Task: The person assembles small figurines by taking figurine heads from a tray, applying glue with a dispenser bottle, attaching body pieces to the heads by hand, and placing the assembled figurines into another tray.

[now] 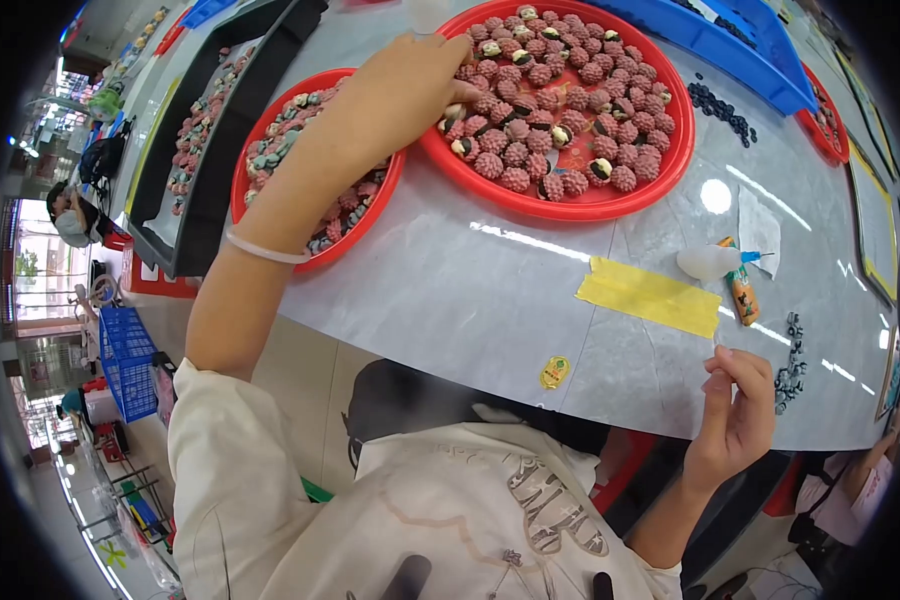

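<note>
My left hand [420, 85] reaches over the left edge of a large round red tray [570, 208]. Its thumb and a finger are apart, close to the pink bumpy balls [515, 153] lying there; some balls have dark and cream parts. Under my left forearm is a smaller red tray [395, 200] of pink, green and dark pieces, partly covered by the arm. My right hand [735, 415] is raised at the table's near edge, thumb and fingertip pinched together. Whatever sits in that pinch, if anything, is too small to make out.
A white squeeze bottle with a blue tip [705, 263] lies beside an orange packet [743, 298] and yellow tape [650, 297]. Small dark pieces [725, 112] lie near a blue bin [770, 70]. Metallic bits [792, 365] are at right, a black tray [210, 150] at left.
</note>
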### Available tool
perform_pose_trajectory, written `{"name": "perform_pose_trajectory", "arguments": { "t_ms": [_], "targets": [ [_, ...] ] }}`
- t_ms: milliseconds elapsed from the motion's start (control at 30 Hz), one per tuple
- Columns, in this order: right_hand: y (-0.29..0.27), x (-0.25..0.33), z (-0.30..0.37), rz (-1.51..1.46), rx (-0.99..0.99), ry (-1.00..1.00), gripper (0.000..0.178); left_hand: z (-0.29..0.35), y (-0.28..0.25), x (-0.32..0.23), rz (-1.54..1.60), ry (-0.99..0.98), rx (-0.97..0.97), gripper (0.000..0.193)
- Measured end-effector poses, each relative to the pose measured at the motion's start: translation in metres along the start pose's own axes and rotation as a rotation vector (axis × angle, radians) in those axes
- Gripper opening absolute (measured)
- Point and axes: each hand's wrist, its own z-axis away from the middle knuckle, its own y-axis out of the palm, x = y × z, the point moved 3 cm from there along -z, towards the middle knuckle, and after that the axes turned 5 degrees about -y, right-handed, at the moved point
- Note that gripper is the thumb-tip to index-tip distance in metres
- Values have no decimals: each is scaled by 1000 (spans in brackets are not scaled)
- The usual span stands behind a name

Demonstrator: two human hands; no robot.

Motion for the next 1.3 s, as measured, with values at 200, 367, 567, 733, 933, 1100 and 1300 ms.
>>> {"name": "perform_pose_trajectory", "arguments": {
  "t_ms": [200, 367, 567, 733, 933, 1100, 1300],
  "targets": [
    [-15, -11, -1, 38, -49, 36, 15, -3, 8, -3, 154, 47, 78, 16],
    [-23, -16, -10, 25, -82, 59, 14, -6, 2, -4, 204, -70, 261, 16],
    [-18, -17, -17, 43, -44, -40, 14, 0, 9, 0, 457, -145, 329, 16],
    [-12, -20, -25, 19, -44, -44, 14, 1, 12, -8, 429, -23, 211, 16],
    [-3, -24, -34, -11, -9, -16, 13, 6, 11, -12, 467, 101, 123, 14],
    [3, -29, -39, -43, -29, 36, 16, 11, -8, -32, 794, 67, 82, 14],
    [29, -31, -47, -11, 294, 243, 31, 58, -14, -75, 1576, -83, 105, 19]
  ]
}}
